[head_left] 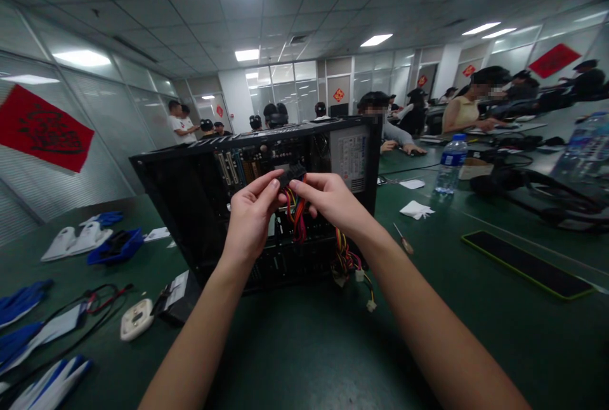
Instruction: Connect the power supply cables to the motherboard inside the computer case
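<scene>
Between my two hands is a black power connector (292,175) with red, orange and yellow wires hanging below it. Fingers and thumb of my left hand (253,210) pinch its left side. My right hand (333,200) closes on its right side and the wires. Right behind stands an open black computer case (176,207), its circuit board and slots facing me. A labelled power supply (349,159) sits in the case's upper right. More coloured cables (343,251) with white plugs spill out of the lower right onto the green table (295,346).
A screwdriver (403,240), crumpled tissue (417,209), water bottle (451,165), black mat (526,264) and headset (537,197) lie to the right. On the left are a blue tray (115,248), gloves (52,384), cables and a white object (136,320). People sit beyond.
</scene>
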Tool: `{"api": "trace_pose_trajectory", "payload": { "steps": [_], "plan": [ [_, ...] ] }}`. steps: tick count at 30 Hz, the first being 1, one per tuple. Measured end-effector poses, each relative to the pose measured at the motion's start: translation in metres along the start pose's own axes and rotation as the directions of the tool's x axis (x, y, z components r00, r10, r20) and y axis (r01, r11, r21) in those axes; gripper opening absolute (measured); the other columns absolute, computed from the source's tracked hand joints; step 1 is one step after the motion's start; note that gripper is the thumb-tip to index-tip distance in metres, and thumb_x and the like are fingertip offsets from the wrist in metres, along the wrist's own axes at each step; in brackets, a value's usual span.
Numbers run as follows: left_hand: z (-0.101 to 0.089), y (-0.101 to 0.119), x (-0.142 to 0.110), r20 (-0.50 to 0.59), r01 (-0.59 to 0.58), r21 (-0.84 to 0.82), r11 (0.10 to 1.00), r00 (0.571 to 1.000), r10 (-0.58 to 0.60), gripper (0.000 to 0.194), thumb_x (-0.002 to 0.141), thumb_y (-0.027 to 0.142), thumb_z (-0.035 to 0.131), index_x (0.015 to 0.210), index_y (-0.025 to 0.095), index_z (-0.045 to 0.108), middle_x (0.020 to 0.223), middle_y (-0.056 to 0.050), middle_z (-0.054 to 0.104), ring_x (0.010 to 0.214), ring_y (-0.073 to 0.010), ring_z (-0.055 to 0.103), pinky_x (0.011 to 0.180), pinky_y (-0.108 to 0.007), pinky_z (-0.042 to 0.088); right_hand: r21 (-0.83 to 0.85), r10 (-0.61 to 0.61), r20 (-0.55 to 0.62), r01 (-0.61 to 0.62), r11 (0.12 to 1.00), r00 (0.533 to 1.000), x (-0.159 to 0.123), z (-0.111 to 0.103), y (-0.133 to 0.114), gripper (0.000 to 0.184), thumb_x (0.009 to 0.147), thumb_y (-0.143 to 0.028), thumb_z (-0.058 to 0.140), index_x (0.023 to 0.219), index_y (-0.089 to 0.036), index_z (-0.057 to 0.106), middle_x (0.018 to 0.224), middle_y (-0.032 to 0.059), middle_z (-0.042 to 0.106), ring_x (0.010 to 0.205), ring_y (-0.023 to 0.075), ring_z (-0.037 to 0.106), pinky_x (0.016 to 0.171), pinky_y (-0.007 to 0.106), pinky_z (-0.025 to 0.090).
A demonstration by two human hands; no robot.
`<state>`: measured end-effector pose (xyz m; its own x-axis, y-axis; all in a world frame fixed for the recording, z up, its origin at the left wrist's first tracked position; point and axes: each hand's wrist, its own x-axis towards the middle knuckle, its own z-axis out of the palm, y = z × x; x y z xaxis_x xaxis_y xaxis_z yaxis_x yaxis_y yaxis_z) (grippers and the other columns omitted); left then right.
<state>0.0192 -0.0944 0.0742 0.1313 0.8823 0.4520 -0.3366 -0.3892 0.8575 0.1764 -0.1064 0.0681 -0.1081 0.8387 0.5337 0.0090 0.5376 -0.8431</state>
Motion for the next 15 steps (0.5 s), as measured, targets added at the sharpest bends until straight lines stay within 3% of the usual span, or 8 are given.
{"api": "trace_pose_trajectory", "payload": {
  "steps": [7,12,15],
  "plan": [
    [0.0018,-0.0043,-0.0061,-0.01,-0.115,0.228,0.967,0.993,0.121,0.043,0.081,0.036,0.076,0.118,0.013,0.074,0.066,0.0,0.068,0.058,-0.0108,0.061,0.058,-0.022,0.051,0.046,0.002,-0.025,-0.001,0.999,1.0,0.0,0.0047,0.0018,0.039,0.081,-0.053,0.07,0.076,-0.014,0.068,0.065,-0.0002,0.061,0.052,0.0086,0.047,0.047,0.022,0.035],
    [0.0028,-0.005,-0.0075,0.083,-0.171,0.305,0.937,0.985,0.153,0.052,0.08,0.029,0.074,0.129,0.013,0.067,0.109,-0.012,0.076,0.095,-0.0242,0.072,0.076,-0.031,0.059,0.048,-0.008,-0.068,0.011,0.999,0.998,0.0014,0.0049,0.0056,0.04,0.08,-0.054,0.071,0.075,-0.014,0.067,0.063,-0.0012,0.059,0.052,0.0082,0.046,0.047,0.022,0.035],
    [0.0022,-0.0033,-0.0073,0.123,-0.168,0.35,0.921,0.984,0.132,0.056,0.082,0.029,0.072,0.135,0.014,0.063,0.119,-0.013,0.074,0.101,-0.0266,0.071,0.081,-0.036,0.06,0.071,-0.005,-0.07,0.01,0.997,0.998,0.0021,0.0049,0.0074,0.04,0.079,-0.054,0.072,0.075,-0.014,0.066,0.063,-0.0014,0.058,0.051,0.0077,0.045,0.046,0.022,0.034]
  ]
}}
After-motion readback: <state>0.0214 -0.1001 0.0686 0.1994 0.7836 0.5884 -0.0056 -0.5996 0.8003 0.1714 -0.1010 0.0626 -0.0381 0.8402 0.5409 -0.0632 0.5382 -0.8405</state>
